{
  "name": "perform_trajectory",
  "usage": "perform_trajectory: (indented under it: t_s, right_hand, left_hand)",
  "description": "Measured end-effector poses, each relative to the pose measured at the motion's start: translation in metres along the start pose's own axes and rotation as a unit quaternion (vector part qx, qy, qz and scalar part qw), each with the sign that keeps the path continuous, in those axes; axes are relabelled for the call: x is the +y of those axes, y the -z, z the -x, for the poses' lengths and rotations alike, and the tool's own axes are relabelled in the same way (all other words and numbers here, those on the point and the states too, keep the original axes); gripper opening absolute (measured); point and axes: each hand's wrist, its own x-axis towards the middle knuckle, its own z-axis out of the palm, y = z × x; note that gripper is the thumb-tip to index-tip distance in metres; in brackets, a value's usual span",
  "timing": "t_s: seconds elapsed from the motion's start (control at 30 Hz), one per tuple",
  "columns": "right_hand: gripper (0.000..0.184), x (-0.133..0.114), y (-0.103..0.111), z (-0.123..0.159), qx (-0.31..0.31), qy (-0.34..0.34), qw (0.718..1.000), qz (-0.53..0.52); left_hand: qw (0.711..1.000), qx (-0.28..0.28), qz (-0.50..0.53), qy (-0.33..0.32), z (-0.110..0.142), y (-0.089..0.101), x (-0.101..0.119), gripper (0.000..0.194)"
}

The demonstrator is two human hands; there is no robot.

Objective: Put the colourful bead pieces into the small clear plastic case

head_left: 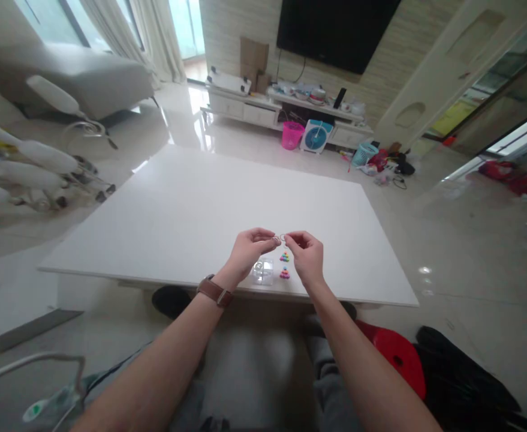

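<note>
Both hands are raised a little above the near edge of the white table (191, 210). My left hand (250, 247) and my right hand (307, 252) are closed in pinches, fingertips nearly meeting, on a small metal ring (281, 238) held between them. Below the hands a small clear plastic box (264, 271) sits on the table. Beside it lie two tiny multicoloured triangular bead pieces (285, 257), one nearer me (285, 274). A brown watch strap is on my left wrist.
A red stool (395, 354) and a black bag (465, 378) sit on the floor at my right. A sofa (78, 78) stands far left. A TV cabinet (285, 111) with a pink bin (292, 135) and a fan is at the far wall.
</note>
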Motion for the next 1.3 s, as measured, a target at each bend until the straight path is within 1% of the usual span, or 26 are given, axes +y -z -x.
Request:
perform_trajectory:
  t_s: [0.13, 0.3, 0.53, 0.77, 0.93, 1.03, 1.1, 1.17, 1.23, 1.3]
  right_hand:
    - [0.025, -0.001, 0.000, 0.001, -0.022, 0.001, 1.000, 0.000]
    - [0.028, 0.000, -0.003, 0.002, -0.033, -0.001, 0.999, -0.002]
    - [0.029, -0.001, -0.003, 0.002, -0.069, -0.008, 0.997, 0.015]
    - [0.028, 0.002, -0.001, 0.000, -0.079, -0.003, 0.997, 0.012]
    - [0.027, 0.000, -0.002, 0.001, -0.086, 0.022, 0.996, 0.010]
    - [0.027, 0.002, 0.002, -0.006, -0.079, 0.030, 0.996, 0.012]
    - [0.025, 0.010, 0.007, -0.016, -0.056, 0.040, 0.997, 0.045]
    - [0.018, 0.022, 0.014, -0.027, -0.039, 0.060, 0.990, 0.121]
    - [0.011, 0.040, 0.019, -0.036, -0.055, 0.065, 0.971, 0.221]
    - [0.011, 0.058, 0.023, -0.042, -0.076, 0.053, 0.943, 0.319]
  left_hand:
    - [1.000, -0.001, -0.006, -0.002, 0.000, 0.001, -0.001, 0.033]
    - [1.000, -0.015, 0.014, 0.007, 0.000, 0.002, -0.001, 0.039]
    - [0.999, -0.013, 0.037, 0.019, 0.000, 0.001, -0.001, 0.042]
    - [0.998, -0.025, 0.044, 0.025, 0.000, 0.001, -0.002, 0.038]
    - [0.998, -0.025, 0.044, 0.023, 0.000, 0.001, -0.002, 0.032]
    - [0.998, -0.021, 0.051, 0.014, 0.000, 0.001, -0.002, 0.032]
    - [0.998, -0.013, 0.060, 0.010, -0.001, 0.001, -0.001, 0.034]
    - [0.998, -0.001, 0.068, 0.007, -0.002, 0.002, -0.001, 0.035]
    - [0.997, 0.010, 0.073, 0.006, -0.004, 0.004, -0.001, 0.034]
    - [0.997, 0.016, 0.076, 0.008, -0.006, 0.005, -0.001, 0.032]
